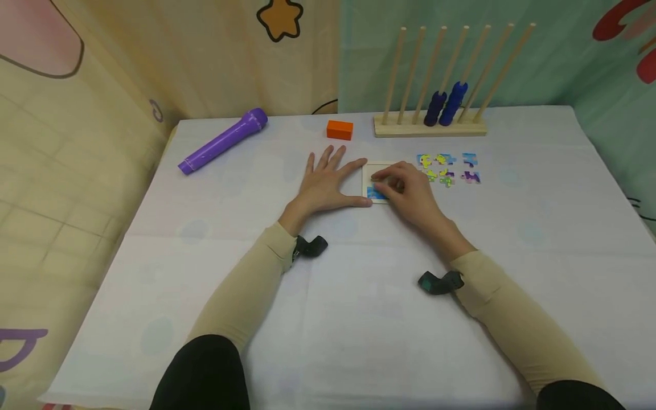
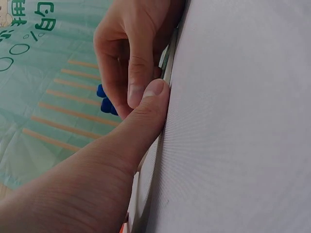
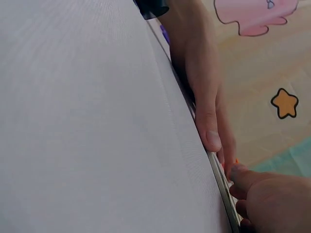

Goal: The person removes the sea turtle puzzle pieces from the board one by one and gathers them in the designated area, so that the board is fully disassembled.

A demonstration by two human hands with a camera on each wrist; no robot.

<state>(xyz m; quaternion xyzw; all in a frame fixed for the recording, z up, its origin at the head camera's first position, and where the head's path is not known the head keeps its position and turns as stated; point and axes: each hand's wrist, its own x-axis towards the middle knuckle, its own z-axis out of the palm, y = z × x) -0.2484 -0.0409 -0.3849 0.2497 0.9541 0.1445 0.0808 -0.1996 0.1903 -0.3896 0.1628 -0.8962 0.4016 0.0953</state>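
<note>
A small puzzle board [image 1: 367,171] with a pale wooden rim lies on the table. Blue puzzle pieces [image 1: 376,193] fill its near left corner. My left hand [image 1: 324,185] is spread flat to the left of the board, thumb and index fingertips touching its left edge. Over the board, my right hand [image 1: 410,191] curls with thumb and index finger pinching a puzzle piece just above the blue corner; the fingertips hide most of that piece. In the left wrist view the right thumb [image 2: 137,92] comes down close to the left thumb [image 2: 155,90].
Several loose puzzle pieces [image 1: 446,171] lie to the right of the board. Behind it stand an orange block [image 1: 339,130] and a wooden peg rack [image 1: 430,131] with blue beads [image 1: 453,103]. A purple toy microphone [image 1: 222,141] lies at the back left.
</note>
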